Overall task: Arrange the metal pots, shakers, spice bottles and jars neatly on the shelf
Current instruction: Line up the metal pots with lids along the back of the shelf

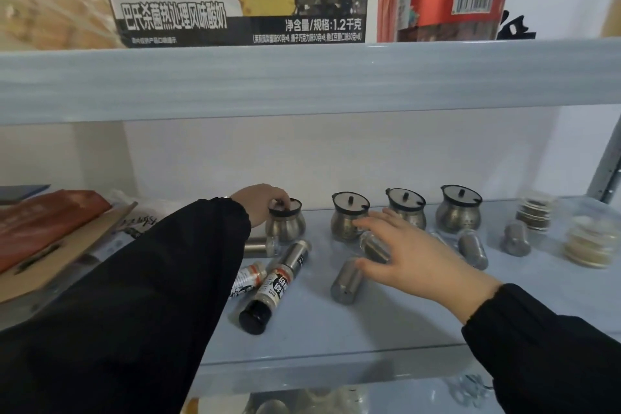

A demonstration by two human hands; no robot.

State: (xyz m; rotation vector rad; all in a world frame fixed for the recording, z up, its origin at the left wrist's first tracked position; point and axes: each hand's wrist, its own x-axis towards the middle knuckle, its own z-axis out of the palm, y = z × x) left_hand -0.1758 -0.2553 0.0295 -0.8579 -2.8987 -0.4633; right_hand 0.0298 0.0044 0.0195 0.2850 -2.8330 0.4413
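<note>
Along the blue shelf (336, 329), four metal pots (457, 213) are being lined up at the back, the leftmost pot (285, 222) pinched by the left hand (260, 202), while the spread, empty right hand (413, 255) is being reached toward toppled shakers (346, 281) and spice bottles (268, 296).

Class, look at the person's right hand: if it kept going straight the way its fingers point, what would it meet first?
Most likely the glass shaker lying on its side just beyond the right hand; the fingertips look nearly on it already, though depth is unclear. The second metal pot stands behind.
</note>
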